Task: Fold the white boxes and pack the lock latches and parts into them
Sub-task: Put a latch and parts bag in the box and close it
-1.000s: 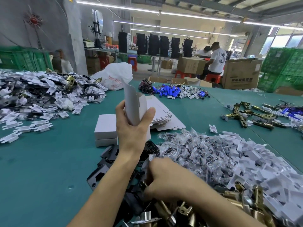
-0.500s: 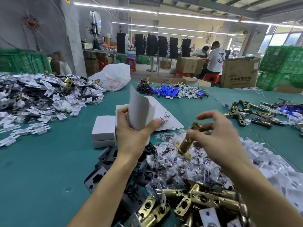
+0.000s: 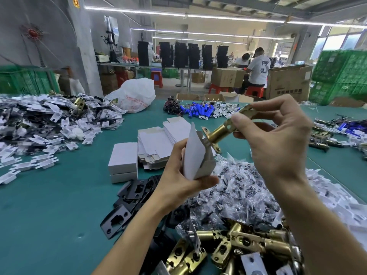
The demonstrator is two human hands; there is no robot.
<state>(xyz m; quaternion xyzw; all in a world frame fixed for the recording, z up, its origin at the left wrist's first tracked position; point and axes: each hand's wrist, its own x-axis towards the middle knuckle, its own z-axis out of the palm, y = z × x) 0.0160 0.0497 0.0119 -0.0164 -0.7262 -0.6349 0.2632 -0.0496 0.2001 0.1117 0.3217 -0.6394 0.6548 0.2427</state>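
Head view, our left hand (image 3: 176, 185) gripping open white box (image 3: 193, 155) mid-frame, our right hand (image 3: 278, 139) pinching brass latch (image 3: 217, 132) at its mouth

The left hand (image 3: 178, 181) is gripping an open white box (image 3: 195, 155) while the right hand (image 3: 278, 139) is pinching a brass latch (image 3: 222, 130), its faceplate touching the box mouth.

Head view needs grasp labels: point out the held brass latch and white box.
brass latch (image 3: 217, 133), head view, on its round barrel.
white box (image 3: 193, 155), head view, on its broad white face.
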